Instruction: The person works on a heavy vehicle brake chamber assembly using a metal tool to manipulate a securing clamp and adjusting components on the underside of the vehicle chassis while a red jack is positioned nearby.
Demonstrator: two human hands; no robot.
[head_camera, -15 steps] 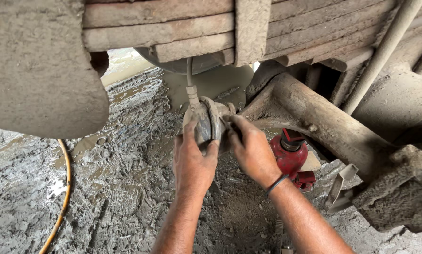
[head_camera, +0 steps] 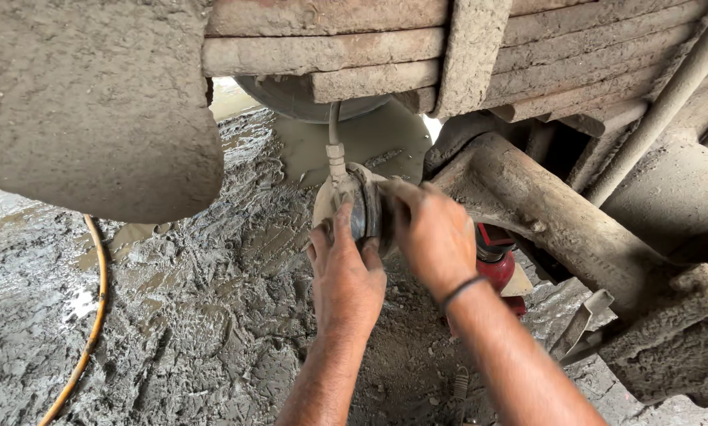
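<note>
Muddy grey metal makes up the round part (head_camera: 352, 207) that both hands are holding. It hangs under the truck, just below a thin pipe (head_camera: 335, 134) that goes into its top (the pipe has a small pale fitting where it joins).

The left hand (head_camera: 346, 276) comes up from below. Its fingers (head_camera: 332, 237) are spread a little and pressed flat on the near face of the round part, as if to keep it steady. The right hand (head_camera: 433, 237) wraps over the right edge, and its fingers (head_camera: 393, 193) curl around the dark rim, gripping it. It looks like one hand steadies while the other grips, because the part is heavy and dirty.

Just right of the right-hand fingers is a thick dirty axle beam (head_camera: 527, 205). Behind the right wrist, with its dark band, sits a red jack (head_camera: 497, 264). Above the fingers run long flat spring bars (head_camera: 354, 51). Left of the left-hand fingers is wet grey mud (head_camera: 188, 300), and far to the left lies a yellow hose (head_camera: 94, 315).

Compared with half a second ago, not much is different. Both hands keep the same hold, and the round part sits in the same spot; the view has only shifted a tiny bit.
</note>
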